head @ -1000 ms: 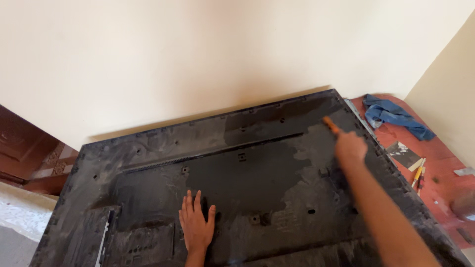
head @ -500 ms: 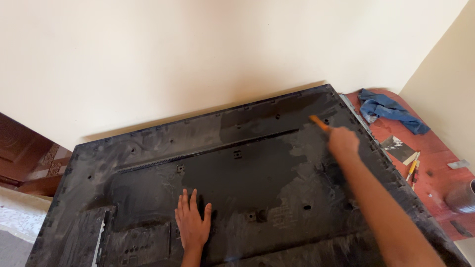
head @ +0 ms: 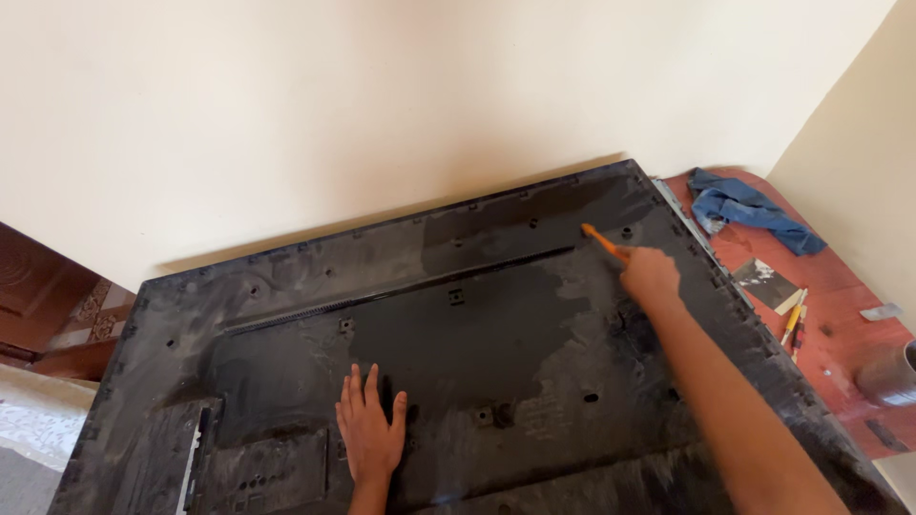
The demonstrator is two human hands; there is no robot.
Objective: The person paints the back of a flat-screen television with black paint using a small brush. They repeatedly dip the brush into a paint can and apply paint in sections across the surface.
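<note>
A large black back panel (head: 286, 286), dusty and dotted with screw holes, lies flat across a red tabletop (head: 840, 315) and covers most of it, its long axis running left to right along the wall. On the bare strip at the tabletop's right edge lie a blue cloth (head: 749, 207) near the far corner, some small screwdrivers (head: 794, 326) and a grey roll (head: 887, 374). The left hand (head: 370, 429) rests flat, fingers spread, near the panel's near edge. The right hand (head: 651, 277) is closed around an orange-handled tool (head: 601, 240) that points away and to the left, toward the panel's far right corner.
</note>
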